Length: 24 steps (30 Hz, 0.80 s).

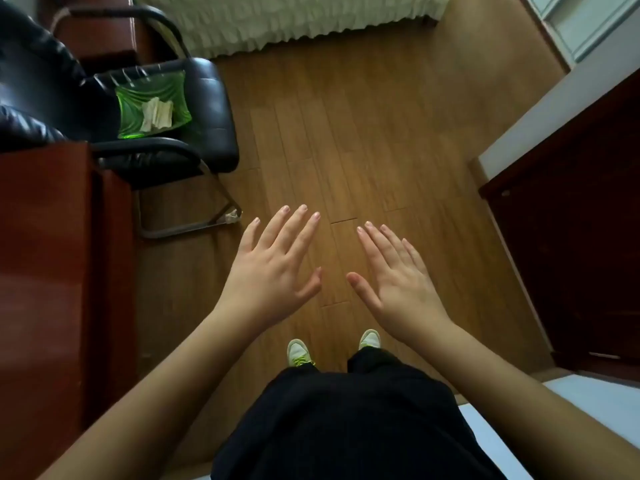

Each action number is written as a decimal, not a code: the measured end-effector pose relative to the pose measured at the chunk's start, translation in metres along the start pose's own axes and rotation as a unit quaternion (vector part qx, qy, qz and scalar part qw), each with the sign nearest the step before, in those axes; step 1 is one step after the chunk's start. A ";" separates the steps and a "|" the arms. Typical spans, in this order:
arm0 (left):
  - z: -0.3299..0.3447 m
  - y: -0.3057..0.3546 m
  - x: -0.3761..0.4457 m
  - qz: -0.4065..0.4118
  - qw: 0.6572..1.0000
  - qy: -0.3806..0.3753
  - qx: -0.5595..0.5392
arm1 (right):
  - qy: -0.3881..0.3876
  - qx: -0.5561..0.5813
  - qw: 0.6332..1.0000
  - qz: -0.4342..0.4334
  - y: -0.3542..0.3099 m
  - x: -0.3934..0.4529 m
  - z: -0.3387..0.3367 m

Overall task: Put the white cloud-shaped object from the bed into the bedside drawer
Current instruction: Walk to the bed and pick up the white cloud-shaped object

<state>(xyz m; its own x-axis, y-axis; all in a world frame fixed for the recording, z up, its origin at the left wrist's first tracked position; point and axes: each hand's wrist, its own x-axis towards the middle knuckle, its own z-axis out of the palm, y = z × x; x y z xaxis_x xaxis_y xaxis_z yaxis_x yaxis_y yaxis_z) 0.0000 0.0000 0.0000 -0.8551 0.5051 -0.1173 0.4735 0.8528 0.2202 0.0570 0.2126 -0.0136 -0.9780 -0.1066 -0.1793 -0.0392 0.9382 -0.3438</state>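
Observation:
I am standing on a wooden floor, looking down. My left hand (273,261) and my right hand (398,278) are held out flat in front of me, palms down, fingers spread, with nothing in them. At the top of the view the ruffled pale green skirt of the bed (277,22) hangs to the floor. The white cloud-shaped object and the bedside drawer are not in sight.
A black leather chair (207,109) stands at the left with a green plastic bag (152,105) on its seat. A red-brown wooden cabinet (52,254) fills the left edge. A dark wooden door (571,237) is at the right. Wooden floor (346,150) lies between me and the bed.

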 end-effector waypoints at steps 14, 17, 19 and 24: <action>0.020 0.074 0.135 0.054 0.998 -0.021 -0.003 | 0.003 0.025 0.999 0.020 0.114 0.068 -0.056; 0.017 0.100 0.173 0.071 0.997 -0.030 0.008 | -0.001 0.031 0.999 -0.007 0.149 0.088 -0.076; 0.014 0.114 0.193 0.080 0.996 -0.035 0.011 | 0.004 0.048 0.999 -0.007 0.170 0.098 -0.086; 0.004 0.130 0.242 0.039 0.999 -0.014 -0.017 | 0.045 0.092 0.994 0.039 0.216 0.127 -0.103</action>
<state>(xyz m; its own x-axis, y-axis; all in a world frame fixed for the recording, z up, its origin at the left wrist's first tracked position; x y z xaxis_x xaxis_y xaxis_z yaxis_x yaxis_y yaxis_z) -0.1450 0.2338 -0.0032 -0.8090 0.5744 -0.1249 0.5315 0.8055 0.2619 -0.0965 0.4355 -0.0151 -0.9913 0.0017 -0.1319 0.0674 0.8658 -0.4958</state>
